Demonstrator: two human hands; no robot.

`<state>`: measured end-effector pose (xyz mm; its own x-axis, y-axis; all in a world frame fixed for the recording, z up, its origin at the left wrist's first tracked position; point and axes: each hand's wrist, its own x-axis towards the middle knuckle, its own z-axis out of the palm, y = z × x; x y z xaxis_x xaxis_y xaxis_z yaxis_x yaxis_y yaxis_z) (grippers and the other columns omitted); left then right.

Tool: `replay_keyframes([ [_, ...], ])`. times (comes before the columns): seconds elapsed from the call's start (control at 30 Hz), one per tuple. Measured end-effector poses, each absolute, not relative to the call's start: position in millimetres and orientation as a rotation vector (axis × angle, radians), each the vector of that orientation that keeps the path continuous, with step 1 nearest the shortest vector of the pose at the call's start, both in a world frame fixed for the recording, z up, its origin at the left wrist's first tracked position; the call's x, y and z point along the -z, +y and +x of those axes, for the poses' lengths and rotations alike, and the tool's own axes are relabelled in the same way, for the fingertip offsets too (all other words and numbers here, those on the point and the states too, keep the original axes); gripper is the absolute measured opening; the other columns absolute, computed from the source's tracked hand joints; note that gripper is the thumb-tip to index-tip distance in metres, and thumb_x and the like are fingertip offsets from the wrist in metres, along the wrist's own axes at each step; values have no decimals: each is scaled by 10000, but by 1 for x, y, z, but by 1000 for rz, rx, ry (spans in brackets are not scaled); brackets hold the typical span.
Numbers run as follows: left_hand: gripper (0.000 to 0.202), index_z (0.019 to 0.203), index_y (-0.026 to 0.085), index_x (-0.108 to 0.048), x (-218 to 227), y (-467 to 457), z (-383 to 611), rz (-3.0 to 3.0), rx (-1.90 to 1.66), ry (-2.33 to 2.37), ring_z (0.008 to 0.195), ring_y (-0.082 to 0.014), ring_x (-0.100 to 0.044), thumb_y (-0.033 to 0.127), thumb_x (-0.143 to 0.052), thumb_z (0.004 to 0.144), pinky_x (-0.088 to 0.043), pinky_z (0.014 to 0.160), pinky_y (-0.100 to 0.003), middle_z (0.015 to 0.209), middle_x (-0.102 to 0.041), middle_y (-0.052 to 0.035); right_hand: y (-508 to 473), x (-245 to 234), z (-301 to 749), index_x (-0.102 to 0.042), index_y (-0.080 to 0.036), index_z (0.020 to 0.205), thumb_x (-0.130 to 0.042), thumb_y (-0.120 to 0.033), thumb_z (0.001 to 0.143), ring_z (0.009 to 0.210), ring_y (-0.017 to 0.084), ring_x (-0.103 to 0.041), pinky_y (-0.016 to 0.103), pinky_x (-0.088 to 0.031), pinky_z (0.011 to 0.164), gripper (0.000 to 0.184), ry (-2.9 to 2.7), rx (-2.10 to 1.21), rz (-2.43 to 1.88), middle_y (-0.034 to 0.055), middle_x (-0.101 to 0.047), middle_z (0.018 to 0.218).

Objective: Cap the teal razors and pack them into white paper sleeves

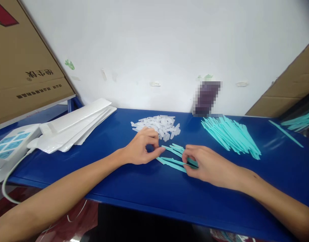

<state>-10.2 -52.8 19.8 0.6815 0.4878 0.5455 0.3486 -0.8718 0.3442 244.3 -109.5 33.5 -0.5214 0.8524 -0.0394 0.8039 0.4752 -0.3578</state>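
Note:
On the blue table, my right hand (205,164) is closed, thumb against fingers, on a slim turquoise plastic stick (175,161). A few more turquoise sticks (178,147) lie beside and beneath its fingertips. My left hand (144,146) pinches thumb and forefinger together at the left ends of these sticks; whatever is between those fingertips is too small to make out. Just behind my left hand spreads a heap of small whitish translucent plastic pieces (166,126). Farther right lies a big pile of the same turquoise sticks (230,136).
White padded envelopes (78,121) and a white power strip (15,144) with a cable occupy the left side. Cardboard boxes (23,60) stand at both sides. One loose turquoise stick (285,133) lies far right. A pixelated dark object (207,97) leans on the white wall (154,50).

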Motion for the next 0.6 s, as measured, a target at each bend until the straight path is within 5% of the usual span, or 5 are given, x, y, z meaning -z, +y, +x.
replay_keyframes([
  [0.13, 475, 529, 171, -344, -21, -48, -13, 2714, -1044, 800, 508, -96, -371, 294, -490, 965, -353, 651, -316, 478, -390, 41, -115, -28, 240, -621, -218, 831, -603, -233, 862, 643, 143, -556, 266, -383, 569, 39, -2541, -527, -1396, 9, -621, 800],
  [0.3, 164, 884, 182, -602, -20, -46, -18, 2728, -685, 725, 513, -91, -440, 333, -564, 933, -361, 541, -242, 614, -505, 55, -117, -24, 239, -619, -216, 863, -550, -258, 930, 576, 129, -517, 265, -348, 547, 104, -2555, -501, -1277, -4, -612, 722],
  [0.43, 271, 1045, 178, -653, -21, -50, -18, 2837, -474, 575, 655, -118, -549, 407, -619, 904, -408, 575, -251, 880, -628, -21, -115, -20, 240, -629, -215, 978, -546, -334, 961, 588, 145, -526, 278, -333, 535, 147, -2544, -389, -1366, 9, -631, 775],
  [0.6, 216, 889, 167, -674, -20, -53, -12, 2817, -797, 646, 622, -129, -508, 293, -515, 963, -388, 589, -271, 701, -602, -10, -114, -22, 238, -658, -231, 906, -566, -374, 961, 641, 157, -555, 276, -376, 549, 178, -2454, -465, -1527, 26, -612, 841],
])
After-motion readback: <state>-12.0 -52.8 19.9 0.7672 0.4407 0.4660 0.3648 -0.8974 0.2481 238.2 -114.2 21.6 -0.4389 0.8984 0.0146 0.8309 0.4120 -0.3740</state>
